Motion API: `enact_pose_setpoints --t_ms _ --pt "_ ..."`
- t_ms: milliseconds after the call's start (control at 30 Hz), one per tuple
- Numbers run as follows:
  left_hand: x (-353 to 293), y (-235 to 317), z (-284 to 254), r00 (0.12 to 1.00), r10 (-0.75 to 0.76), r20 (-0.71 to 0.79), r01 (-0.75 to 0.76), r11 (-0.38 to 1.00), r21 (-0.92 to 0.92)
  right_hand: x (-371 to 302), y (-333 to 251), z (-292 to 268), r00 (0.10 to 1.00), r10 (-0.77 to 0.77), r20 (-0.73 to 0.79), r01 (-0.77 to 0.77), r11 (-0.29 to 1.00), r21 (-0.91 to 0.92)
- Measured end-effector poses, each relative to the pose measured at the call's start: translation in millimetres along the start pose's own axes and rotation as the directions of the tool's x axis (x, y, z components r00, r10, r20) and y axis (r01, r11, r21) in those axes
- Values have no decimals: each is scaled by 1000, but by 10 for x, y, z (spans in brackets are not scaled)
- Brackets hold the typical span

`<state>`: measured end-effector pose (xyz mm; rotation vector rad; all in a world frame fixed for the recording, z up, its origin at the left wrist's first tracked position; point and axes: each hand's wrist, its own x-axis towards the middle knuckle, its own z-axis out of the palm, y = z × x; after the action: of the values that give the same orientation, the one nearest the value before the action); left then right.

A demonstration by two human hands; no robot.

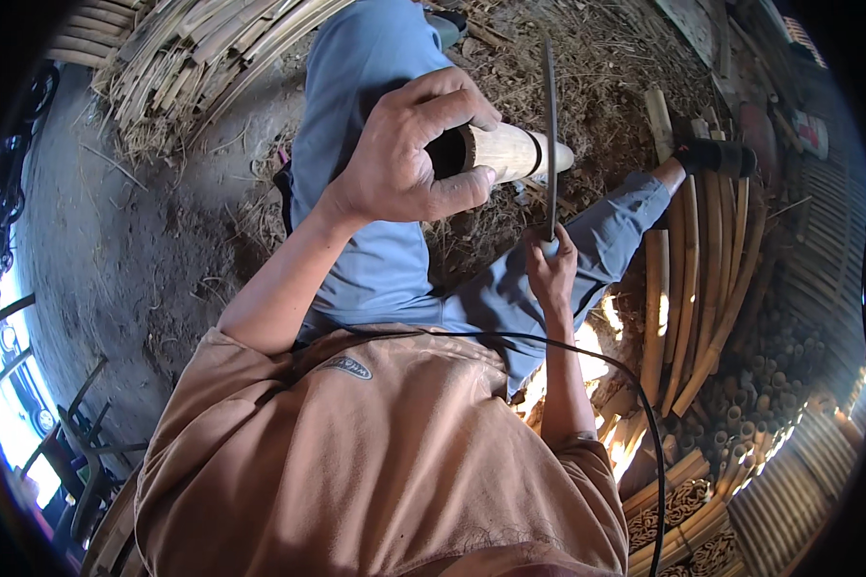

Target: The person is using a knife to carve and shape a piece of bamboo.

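Left hand (404,159) wrapped tight around one short bamboo tube (503,152), held over the lap. Right hand (550,269) fisted on the handle of one long knife (550,135), blade upright against the tube's end. Curved bamboo strips (698,279) stacked at right; small oval grey label (346,366) on shirt.

Place: rough bamboo workshop, dirt floor (135,240).
Signs: split bamboo strips (702,279) stacked right of the fingers, cut tube ends (770,385) beyond.
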<state>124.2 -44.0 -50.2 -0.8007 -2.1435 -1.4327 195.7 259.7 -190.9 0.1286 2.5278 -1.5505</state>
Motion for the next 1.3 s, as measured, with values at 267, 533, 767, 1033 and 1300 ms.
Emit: enact_pose_setpoints --t_ms 267,533,767,1033,1300 --pt "-7 -21 -46 1000 6 30 -6 1000 -12 343 363 -48 958 281 50 -284 956 74" --pt "-5 -8 -63 1000 24 3 -24 999 23 46 -66 212 966 204 161 -242 933 267" --pt "-3 -86 -29 1000 18 -12 -18 999 -30 597 375 -14 988 153 20 -151 986 -74" --pt "79 57 -75 999 -4 34 3 1000 29 141 -97 105 996 -16 92 -2 980 197" --pt "63 37 -106 997 -65 52 63 997 42 721 1001 267 951 -242 -190 212 963 -168"
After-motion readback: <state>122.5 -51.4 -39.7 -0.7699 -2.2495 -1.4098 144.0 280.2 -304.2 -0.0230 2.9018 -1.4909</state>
